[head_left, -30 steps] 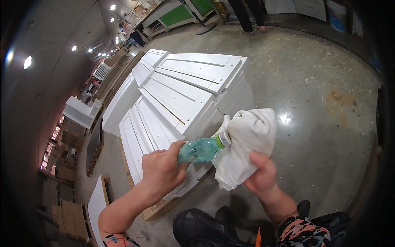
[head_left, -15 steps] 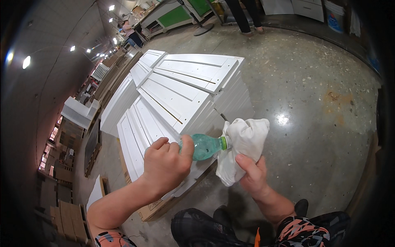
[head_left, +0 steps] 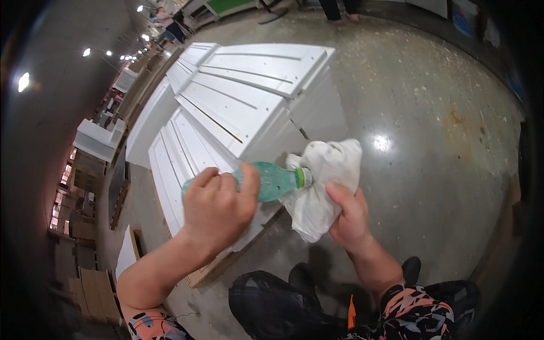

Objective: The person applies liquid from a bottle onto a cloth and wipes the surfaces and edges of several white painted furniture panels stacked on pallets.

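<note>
My left hand (head_left: 222, 198) is wrapped round a green plastic bottle (head_left: 276, 182), which lies nearly level with its neck toward the right. The bottle's mouth, with a bright green ring below it, presses against a bunched white cloth (head_left: 326, 187). My right hand (head_left: 349, 214) grips that cloth from the right, thumb on top and the other fingers mostly hidden behind it. Just beyond both hands stand stacks of white grooved panels (head_left: 226, 105). How much liquid the bottle holds, I cannot tell.
The panel stacks rest on a cardboard-edged base (head_left: 204, 275). Concrete floor (head_left: 419, 187) spreads to the right. Brown boards (head_left: 96, 292) lie at the left. Far back are a person (head_left: 168, 24), another person's legs (head_left: 334, 8) and a stand's round base (head_left: 273, 15).
Both hands, with the bottle and cloth, appear slightly higher and further left in the picture. The whole background has shifted up and left too. Both grips stay the same.
</note>
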A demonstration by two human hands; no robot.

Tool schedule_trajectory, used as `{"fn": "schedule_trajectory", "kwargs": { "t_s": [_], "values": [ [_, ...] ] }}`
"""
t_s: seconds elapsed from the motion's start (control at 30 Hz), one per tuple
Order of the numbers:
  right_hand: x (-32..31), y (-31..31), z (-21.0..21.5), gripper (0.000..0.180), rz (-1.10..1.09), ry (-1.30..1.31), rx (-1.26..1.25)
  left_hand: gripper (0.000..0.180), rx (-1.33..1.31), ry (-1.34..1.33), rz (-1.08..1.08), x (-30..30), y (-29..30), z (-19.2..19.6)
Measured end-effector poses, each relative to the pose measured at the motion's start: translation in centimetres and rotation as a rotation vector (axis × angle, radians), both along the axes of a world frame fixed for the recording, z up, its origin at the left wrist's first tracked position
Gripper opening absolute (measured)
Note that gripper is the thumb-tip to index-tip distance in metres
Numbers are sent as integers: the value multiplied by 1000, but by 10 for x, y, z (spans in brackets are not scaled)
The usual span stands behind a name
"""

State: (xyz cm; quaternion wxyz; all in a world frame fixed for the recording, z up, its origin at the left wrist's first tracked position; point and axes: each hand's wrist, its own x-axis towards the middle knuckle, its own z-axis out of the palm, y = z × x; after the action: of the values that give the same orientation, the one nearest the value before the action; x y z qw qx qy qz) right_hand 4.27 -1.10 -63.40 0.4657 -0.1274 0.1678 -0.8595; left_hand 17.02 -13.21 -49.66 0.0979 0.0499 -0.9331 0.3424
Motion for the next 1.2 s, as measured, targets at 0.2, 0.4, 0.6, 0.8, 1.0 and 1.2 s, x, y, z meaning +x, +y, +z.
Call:
{"fn": "schedule_trajectory", "kwargs": {
  "t_s": [0.2,0.4,0.6,0.8,1.0,1.2],
  "values": [
    [-24,-2,-23,48,349,-380,-85,30,473,96,372,27,8,-17],
    [-30,-11,-25,53,281,-464,-140,41,1242,659,713,79,19,-39],
    [0,-80,-41,50,-249,196,131,33,1358,1375,506,85,72,-28],
    [67,-135,-63,81,-790,1285,155,37,1716,1633,464,77,111,-68],
    [-15,-158,-72,53,-590,800,451,40,1599,1414,459,87,109,-90],
    [75,-126,-72,54,-738,1370,279,38,1508,1299,303,82,105,-91]
  ]
}}
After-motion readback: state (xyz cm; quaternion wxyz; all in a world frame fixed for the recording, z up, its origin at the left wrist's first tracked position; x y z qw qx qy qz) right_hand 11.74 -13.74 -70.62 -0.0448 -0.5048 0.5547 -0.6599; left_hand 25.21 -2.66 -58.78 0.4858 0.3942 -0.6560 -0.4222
